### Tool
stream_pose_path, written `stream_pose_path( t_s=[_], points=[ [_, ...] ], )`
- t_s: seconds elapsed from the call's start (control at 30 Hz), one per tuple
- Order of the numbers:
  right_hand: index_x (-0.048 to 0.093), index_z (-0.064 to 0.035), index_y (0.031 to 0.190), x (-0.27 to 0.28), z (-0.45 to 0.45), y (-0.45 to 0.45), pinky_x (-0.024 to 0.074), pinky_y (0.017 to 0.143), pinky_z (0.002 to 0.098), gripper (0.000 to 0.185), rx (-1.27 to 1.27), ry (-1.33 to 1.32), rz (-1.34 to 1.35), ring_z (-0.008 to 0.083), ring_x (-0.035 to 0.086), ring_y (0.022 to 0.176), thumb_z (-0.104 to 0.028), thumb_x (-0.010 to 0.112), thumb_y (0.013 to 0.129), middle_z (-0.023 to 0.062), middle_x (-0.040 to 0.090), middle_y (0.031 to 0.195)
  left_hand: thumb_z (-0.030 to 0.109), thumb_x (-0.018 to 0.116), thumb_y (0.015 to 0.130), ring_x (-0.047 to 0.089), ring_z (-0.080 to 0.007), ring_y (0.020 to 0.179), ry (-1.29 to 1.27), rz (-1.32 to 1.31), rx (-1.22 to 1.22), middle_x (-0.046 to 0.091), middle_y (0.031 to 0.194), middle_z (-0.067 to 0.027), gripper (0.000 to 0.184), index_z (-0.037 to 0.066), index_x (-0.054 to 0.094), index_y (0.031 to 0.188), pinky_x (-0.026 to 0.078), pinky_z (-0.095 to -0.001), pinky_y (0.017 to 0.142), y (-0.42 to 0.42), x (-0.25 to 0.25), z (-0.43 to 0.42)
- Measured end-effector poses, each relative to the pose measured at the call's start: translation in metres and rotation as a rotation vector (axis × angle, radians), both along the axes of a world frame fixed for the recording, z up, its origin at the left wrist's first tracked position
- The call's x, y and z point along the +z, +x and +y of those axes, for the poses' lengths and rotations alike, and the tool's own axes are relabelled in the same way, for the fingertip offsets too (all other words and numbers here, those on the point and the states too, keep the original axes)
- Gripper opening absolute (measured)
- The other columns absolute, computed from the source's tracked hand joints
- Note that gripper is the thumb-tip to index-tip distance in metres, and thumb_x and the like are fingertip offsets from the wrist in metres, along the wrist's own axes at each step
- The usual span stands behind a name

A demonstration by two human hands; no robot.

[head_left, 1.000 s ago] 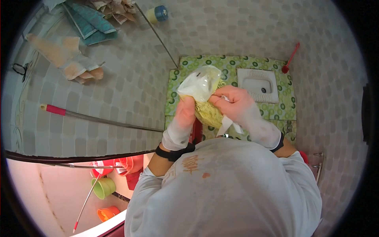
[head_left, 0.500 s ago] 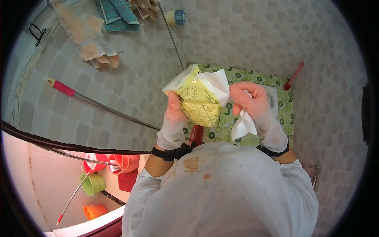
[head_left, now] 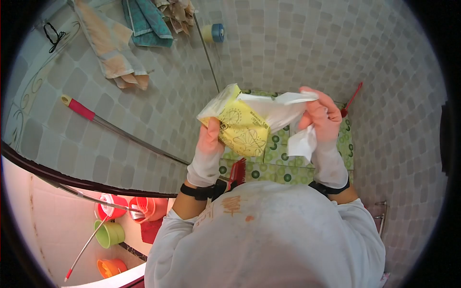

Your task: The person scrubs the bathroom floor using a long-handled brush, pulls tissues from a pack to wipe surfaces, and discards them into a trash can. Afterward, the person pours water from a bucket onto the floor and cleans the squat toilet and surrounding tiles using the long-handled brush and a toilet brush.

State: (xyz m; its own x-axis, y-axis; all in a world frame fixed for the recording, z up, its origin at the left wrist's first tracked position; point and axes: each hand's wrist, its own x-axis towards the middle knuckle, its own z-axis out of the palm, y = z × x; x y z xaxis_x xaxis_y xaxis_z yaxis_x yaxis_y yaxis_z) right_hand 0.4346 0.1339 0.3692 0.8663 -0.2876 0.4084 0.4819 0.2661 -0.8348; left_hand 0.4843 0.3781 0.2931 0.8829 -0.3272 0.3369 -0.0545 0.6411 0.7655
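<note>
Both hands wear pink-and-white gloves. My left hand (head_left: 210, 139) is wrapped round the lower left side of a yellow-and-clear tissue pack (head_left: 244, 128), held up over the floor. A white tissue (head_left: 283, 106) stretches sideways from the top of the pack. Its far end is pinched in the fingers of my right hand (head_left: 322, 115). A second, crumpled tissue (head_left: 303, 143) hangs below from that same hand, tucked in the palm.
Green patterned tiles (head_left: 283, 165) cover the floor. A red brush (head_left: 237, 172) lies near my left forearm, and a long-handled red brush (head_left: 344, 111) leans at the right wall. Towels (head_left: 146, 24) hang upper left above a pole (head_left: 129, 132). Buckets (head_left: 109, 234) stand lower left.
My right hand has moved up and has taken hold of the tissue at the pack's opening, drawing it out to the right. The left hand keeps its grip on the pack.
</note>
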Motion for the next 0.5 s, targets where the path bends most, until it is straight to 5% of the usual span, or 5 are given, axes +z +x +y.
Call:
stream_pose_path(
  t_s=[0.13,0.23,0.3,0.4,0.5],
  points=[
    [0.065,0.0003,0.107,0.005,-0.01,0.007,0.0388,0.043,0.0179,0.026,0.052,0.042,0.06,0.005,0.052,0.046,-0.019,0.055,0.092,0.0017,0.062,0.063,0.029,0.04,0.098,0.051,-0.0193,0.114,0.18,-0.091,0.102,0.05,0.126,-0.0075,0.045,0.002,0.037,0.133,0.042,-0.0339,0.095,-0.006,0.026,0.004],
    [0.054,0.0003,0.123,-0.006,-0.015,0.011,0.0395,0.044,0.0167,0.047,0.33,0.127,0.062,0.0054,0.052,0.045,-0.037,0.05,0.094,0.0036,0.062,0.062,0.027,0.041,0.098,0.052,-0.0195,0.112,0.067,-0.024,0.068,0.051,0.125,-0.0079,0.042,0.002,0.039,0.132,0.043,-0.0337,0.094,-0.005,0.031,0.006],
    [0.036,0.0032,0.135,-0.011,-0.014,0.014,0.0426,0.047,0.0146,0.073,0.79,0.34,-0.014,0.0065,0.057,0.049,-0.054,0.046,0.091,0.0058,0.063,0.062,0.027,0.037,0.099,0.052,-0.0209,0.115,-0.001,-0.036,0.036,0.05,0.127,-0.0098,0.04,0.002,0.04,0.131,0.043,-0.0358,0.096,-0.002,0.03,0.011],
    [0.024,0.0074,0.138,-0.018,-0.008,0.017,0.0458,0.049,0.0146,0.095,0.748,0.21,-0.021,0.0097,0.062,0.055,-0.068,0.041,0.084,0.0078,0.065,0.064,0.027,0.038,0.099,0.052,-0.0211,0.115,-0.032,-0.022,0.024,0.05,0.127,-0.01,0.041,0.002,0.039,0.131,0.043,-0.0363,0.096,0.002,0.029,0.017],
    [0.031,0.0103,0.134,-0.007,-0.001,0.017,0.0469,0.049,0.0166,0.103,0.806,0.281,0.075,0.01,0.063,0.057,-0.076,0.035,0.079,0.0071,0.065,0.065,0.029,0.039,0.098,0.052,-0.0211,0.115,0.066,-0.023,0.023,0.051,0.127,-0.0102,0.043,0.002,0.04,0.131,0.043,-0.0366,0.097,0.005,0.029,0.023]
  ],
)
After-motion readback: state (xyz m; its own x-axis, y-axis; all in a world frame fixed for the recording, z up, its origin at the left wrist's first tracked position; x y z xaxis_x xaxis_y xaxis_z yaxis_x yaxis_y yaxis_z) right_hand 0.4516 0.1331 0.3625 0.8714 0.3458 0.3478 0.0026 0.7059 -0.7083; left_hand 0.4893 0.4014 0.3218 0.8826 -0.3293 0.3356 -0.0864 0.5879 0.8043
